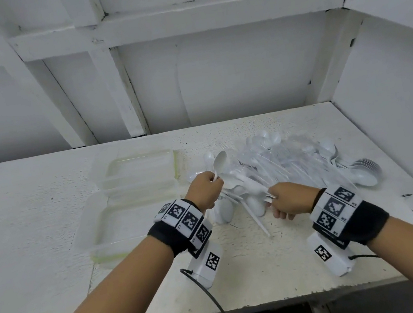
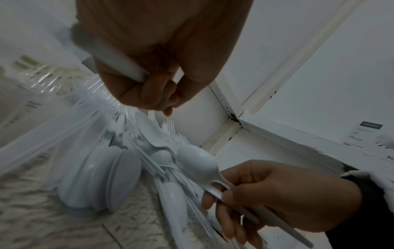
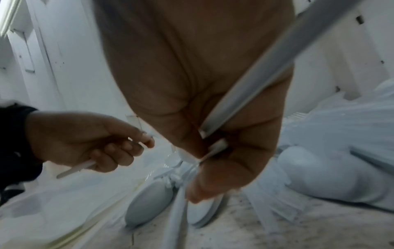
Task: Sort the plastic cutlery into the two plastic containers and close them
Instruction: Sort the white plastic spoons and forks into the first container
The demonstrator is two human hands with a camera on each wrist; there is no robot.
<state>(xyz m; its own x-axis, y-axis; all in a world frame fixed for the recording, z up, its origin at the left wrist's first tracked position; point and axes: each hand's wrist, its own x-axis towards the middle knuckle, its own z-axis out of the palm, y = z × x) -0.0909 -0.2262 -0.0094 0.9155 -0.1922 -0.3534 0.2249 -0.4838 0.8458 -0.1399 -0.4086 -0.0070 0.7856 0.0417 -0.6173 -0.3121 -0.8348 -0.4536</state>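
With my left grip [image 1: 206,189] curled round a spoon [image 1: 219,163] and my right grip [image 1: 288,201] pinching another handle, both containers [image 1: 133,179] lie left of the grips, and tangled pile [image 1: 294,159] pieces risk dragging off the desk [image 1: 37,235].

Two clear containers [image 1: 136,177], two hands [image 1: 205,191], one uncountable cutlery pile [image 1: 294,159]

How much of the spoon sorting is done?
Hardly any. Both clear containers sit open and look empty, lids not closed. The left hand holds one white spoon by its handle; the right hand grips another spoon's handle. The big cutlery pile still waits on the table.
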